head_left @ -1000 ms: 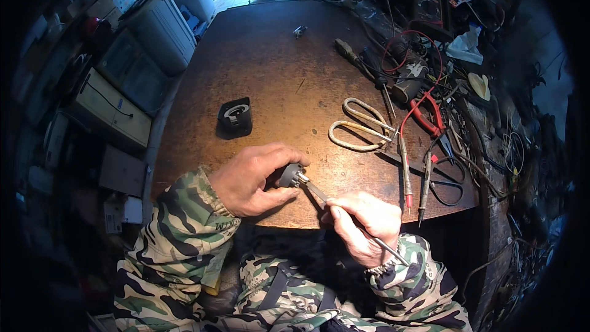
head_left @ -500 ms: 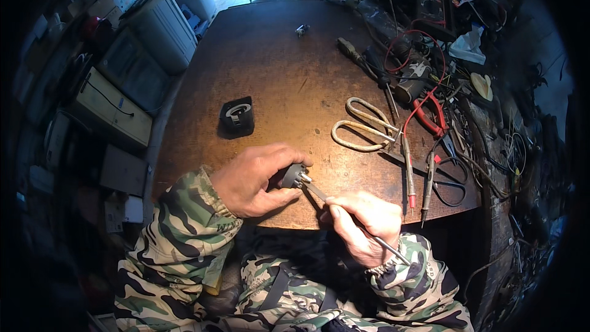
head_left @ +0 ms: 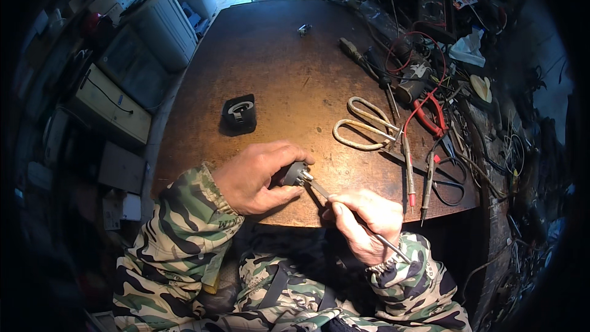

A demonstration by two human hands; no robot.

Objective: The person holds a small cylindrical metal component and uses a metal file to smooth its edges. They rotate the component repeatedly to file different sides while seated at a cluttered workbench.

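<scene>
Two hands work on a small dark plug at the near desk edge.

The right hand (head_left: 364, 224) clenches a thin metal tool (head_left: 356, 218), tip at the plug (head_left: 294, 174), which the left hand (head_left: 255, 176) grasps; best to keep the plug steady. Farther on the desk (head_left: 270, 55): scissors (head_left: 362, 126), a black holder (head_left: 239, 113).

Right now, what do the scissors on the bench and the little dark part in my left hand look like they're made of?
The scissors look like metal with a dull yellowish, brassy finish, handles and blades alike. The small dark part in the left hand looks like black plastic, matte, with bright metal at its end where the thin tool in the right hand meets it.
</scene>
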